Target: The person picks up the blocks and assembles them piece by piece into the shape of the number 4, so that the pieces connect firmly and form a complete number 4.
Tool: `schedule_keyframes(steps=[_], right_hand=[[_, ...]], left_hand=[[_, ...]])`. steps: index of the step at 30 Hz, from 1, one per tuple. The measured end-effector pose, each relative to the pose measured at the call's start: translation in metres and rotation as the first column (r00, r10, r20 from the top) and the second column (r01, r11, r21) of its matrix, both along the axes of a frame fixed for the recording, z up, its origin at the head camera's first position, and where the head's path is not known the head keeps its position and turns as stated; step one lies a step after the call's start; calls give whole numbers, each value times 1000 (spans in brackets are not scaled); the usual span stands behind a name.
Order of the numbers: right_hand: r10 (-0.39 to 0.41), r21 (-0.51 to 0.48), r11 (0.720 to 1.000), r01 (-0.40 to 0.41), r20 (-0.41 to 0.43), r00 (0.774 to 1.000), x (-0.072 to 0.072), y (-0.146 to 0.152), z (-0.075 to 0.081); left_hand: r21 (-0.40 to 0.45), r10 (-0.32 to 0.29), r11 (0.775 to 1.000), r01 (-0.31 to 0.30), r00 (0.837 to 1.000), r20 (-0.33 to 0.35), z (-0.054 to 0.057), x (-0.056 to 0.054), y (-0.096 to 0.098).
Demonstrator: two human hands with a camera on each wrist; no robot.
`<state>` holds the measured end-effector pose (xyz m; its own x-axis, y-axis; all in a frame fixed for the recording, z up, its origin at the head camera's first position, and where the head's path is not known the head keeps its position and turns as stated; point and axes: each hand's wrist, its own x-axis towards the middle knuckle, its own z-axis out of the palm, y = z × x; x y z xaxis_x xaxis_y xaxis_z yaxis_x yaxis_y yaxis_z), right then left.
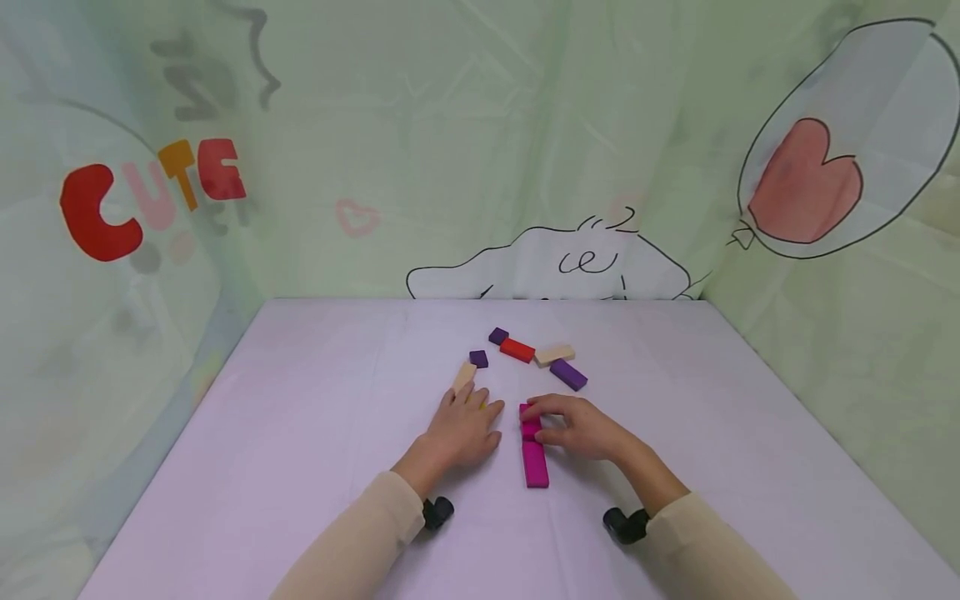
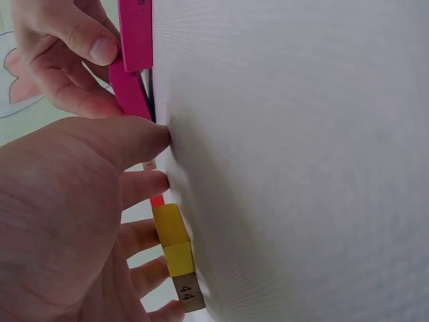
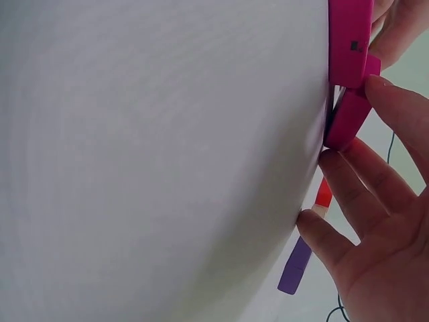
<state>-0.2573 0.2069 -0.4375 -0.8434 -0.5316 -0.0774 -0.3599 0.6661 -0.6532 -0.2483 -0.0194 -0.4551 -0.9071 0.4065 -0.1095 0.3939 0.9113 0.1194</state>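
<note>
1. Pinching a magenta rectangular block (image 1: 531, 427), my right hand (image 1: 576, 425) has its thumb and fingers clamped on it, above the middle of a pale, cloth-like tabletop (image 1: 300, 433).
2. The gripped block sits just beyond a second magenta rectangular block (image 1: 536, 465), roughly in line with it; I cannot tell whether their ends touch.
3. My left hand (image 1: 461, 429) is lowered with fingers extended and apart, holding nothing. Its fingers reach over a yellow block (image 2: 171, 225) and the near end of a pale wooden rectangular block (image 1: 465, 375); I cannot confirm firm contact.
4. A dark purple cube (image 1: 478, 359) sits at the far end of that wooden block.
5. Farther back, a bent row runs left to right: another dark purple cube (image 1: 498, 336), a red rectangular block (image 1: 517, 350), another pale wooden block (image 1: 555, 356) and a purple rectangular block (image 1: 568, 374).
</note>
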Motion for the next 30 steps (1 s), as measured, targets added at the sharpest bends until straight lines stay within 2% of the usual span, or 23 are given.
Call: schedule_keyframes(steps=[12, 20, 30], right_hand=[[-4, 33, 999, 5, -17, 1000, 2, -1, 4], [4, 35, 999, -3, -19, 1000, 1, -1, 3], [-2, 56, 998, 2, -10, 1000, 2, -2, 5]], left_hand=[[-1, -6, 1000, 6, 1000, 2, -1, -2, 0], [4, 6, 1000, -6, 1000, 30, 0, -2, 1], [0, 2, 1000, -2, 1000, 17, 2, -1, 1]])
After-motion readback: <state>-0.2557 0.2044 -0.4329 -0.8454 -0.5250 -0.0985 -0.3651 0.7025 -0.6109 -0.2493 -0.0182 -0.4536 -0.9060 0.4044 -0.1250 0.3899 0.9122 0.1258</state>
